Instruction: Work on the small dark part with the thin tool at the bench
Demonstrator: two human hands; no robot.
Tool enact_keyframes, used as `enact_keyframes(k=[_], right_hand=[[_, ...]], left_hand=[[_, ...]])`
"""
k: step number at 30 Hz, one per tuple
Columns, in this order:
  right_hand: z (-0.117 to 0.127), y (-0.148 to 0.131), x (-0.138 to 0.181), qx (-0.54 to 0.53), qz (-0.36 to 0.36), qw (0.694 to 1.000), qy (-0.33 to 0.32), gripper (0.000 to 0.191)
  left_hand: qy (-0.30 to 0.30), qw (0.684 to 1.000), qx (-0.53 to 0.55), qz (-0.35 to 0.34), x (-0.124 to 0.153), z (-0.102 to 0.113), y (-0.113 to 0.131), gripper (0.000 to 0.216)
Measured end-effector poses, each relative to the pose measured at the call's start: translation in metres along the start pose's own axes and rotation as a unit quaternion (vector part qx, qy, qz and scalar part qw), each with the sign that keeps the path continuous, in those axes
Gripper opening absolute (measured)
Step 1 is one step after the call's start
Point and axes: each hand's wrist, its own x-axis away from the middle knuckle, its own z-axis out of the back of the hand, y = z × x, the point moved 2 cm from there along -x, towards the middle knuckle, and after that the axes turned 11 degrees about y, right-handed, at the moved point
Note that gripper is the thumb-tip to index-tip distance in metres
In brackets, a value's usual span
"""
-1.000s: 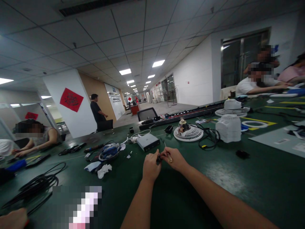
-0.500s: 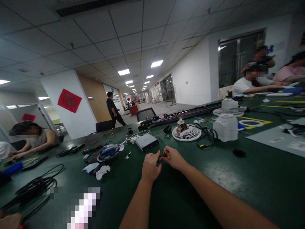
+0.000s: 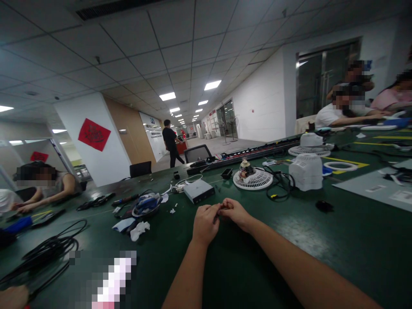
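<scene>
My left hand (image 3: 206, 223) and my right hand (image 3: 236, 212) meet fingertip to fingertip just above the dark green table (image 3: 322, 257). Both are closed in a pinch. The left fingers curl round a small dark part that is almost wholly hidden. The right fingers grip a small screwdriver (image 3: 226, 207), of which only a bit of amber handle shows between them. A grey box (image 3: 200, 191) lies just beyond the hands.
A white fan grille with a motor (image 3: 252, 178), a white fan housing (image 3: 305, 172) and a small black item (image 3: 323, 206) lie to the right. Black cables (image 3: 41, 253), a blue-and-white part (image 3: 146, 204) and crumpled white paper (image 3: 140, 230) lie left. Seated people work at both table ends.
The screwdriver shaft that stuck up from my right hand is now tucked down between the fingers. My hands stay together. A person in black in the background has walked to the right.
</scene>
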Motion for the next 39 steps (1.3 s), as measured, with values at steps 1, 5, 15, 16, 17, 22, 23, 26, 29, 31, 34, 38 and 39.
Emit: enact_keyframes(k=[1,5,15,16,17,22,23,26,29,31,34,38,39], right_hand=[[0.0,-0.001,0.001,-0.007,-0.004,1.0,0.0,0.05],[-0.001,-0.001,0.002,-0.01,-0.013,1.0,0.0,0.052],[-0.004,0.005,-0.002,0.036,-0.001,0.999,0.028,0.046],[-0.004,0.004,-0.001,0.034,0.004,0.999,0.024,0.046],[-0.005,0.004,-0.001,0.03,0.008,0.999,0.02,0.047],[-0.005,0.005,-0.002,0.012,0.001,1.0,0.006,0.051],[-0.004,0.006,-0.003,0.016,0.001,1.0,0.004,0.052],[-0.003,0.009,-0.007,0.035,0.016,0.999,-0.002,0.054],[-0.003,0.01,-0.009,0.045,0.04,0.998,-0.012,0.052],[-0.003,0.009,-0.009,0.044,0.056,0.997,-0.017,0.049],[-0.003,0.009,-0.009,0.047,0.073,0.996,-0.01,0.045],[-0.003,0.009,-0.01,0.086,0.09,0.992,0.006,0.044],[-0.003,0.009,-0.009,0.103,0.095,0.99,0.014,0.044]], left_hand=[[-0.002,1.0,0.004,-0.002,0.0,0.0,0.0,0.051],[-0.014,1.0,-0.001,0.0,-0.001,-0.002,-0.001,0.05],[-0.008,0.999,-0.033,0.019,0.003,-0.006,-0.006,0.05],[-0.006,0.999,-0.029,0.024,0.004,-0.007,-0.007,0.05],[-0.003,0.999,-0.025,0.027,0.004,-0.008,-0.007,0.051],[-0.006,0.999,-0.011,0.033,0.004,-0.008,-0.008,0.056],[-0.015,0.999,-0.006,0.034,0.004,-0.008,-0.008,0.058],[-0.029,0.999,0.017,0.039,0.005,-0.008,-0.008,0.063],[-0.01,0.998,0.051,0.038,0.005,-0.007,-0.009,0.065],[0.003,0.997,0.071,0.034,0.005,-0.006,-0.009,0.065],[0.011,0.996,0.082,0.031,0.005,-0.005,-0.009,0.064],[0.016,0.997,0.058,0.04,0.005,-0.006,-0.01,0.061],[0.018,0.998,0.049,0.045,0.006,-0.006,-0.01,0.06]])
